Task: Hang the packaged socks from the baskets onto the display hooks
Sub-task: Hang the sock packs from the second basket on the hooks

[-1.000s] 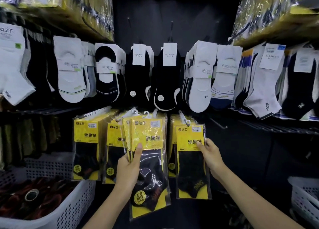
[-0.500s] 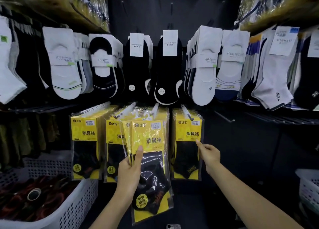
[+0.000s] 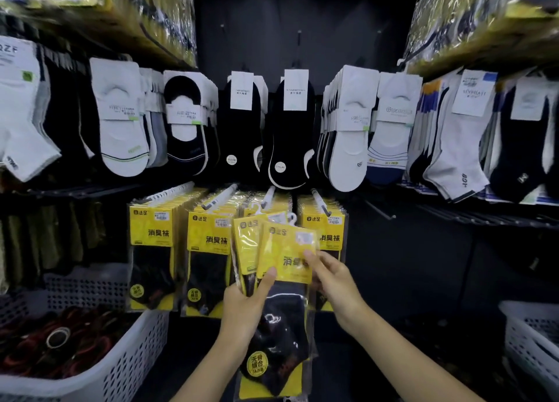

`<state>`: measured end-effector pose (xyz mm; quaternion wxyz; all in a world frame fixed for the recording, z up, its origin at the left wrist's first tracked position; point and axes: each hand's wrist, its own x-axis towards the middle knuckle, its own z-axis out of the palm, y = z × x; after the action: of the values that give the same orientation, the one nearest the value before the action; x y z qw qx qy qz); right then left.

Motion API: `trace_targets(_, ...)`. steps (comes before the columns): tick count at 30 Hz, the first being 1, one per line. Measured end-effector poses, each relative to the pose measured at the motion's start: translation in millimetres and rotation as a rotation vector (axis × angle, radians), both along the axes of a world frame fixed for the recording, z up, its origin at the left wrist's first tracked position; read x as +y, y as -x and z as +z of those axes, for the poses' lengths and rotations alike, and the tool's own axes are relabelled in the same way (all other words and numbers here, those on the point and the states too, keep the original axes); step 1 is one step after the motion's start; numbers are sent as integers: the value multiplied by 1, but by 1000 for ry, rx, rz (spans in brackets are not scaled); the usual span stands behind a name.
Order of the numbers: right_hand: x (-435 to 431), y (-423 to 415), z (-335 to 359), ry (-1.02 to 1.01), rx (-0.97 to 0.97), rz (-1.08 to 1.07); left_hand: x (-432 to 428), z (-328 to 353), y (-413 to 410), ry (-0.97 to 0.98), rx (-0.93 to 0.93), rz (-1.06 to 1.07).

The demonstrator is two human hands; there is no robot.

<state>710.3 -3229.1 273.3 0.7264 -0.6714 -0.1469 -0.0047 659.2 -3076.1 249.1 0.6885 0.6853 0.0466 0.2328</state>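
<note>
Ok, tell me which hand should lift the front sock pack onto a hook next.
Right, most likely. The right hand pinches the front pack on its yellow card near the top, closest to the hook. The left hand grips the whole stack lower down and has to steady it.

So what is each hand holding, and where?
The left hand grips a stack of sock packets mid-height; the right hand pinches the front packet by its yellow header, right side.

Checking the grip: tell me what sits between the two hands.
Head view: the front yellow sock packet sits between them, left hand gripping its lower edge, right hand pinching its right side.
</note>
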Motion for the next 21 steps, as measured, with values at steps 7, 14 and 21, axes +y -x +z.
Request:
trace_targets(7,-10,10,-3,-112,44,-52,-10,7,10,-15,-31,-41)
trace_targets(14,-44,-10,-12,-46,90,-275,11,16,9,-117,11,129)
trace_targets(21,-59,-38,14,26,-45,-359,20,17,2,-103,-3,110)
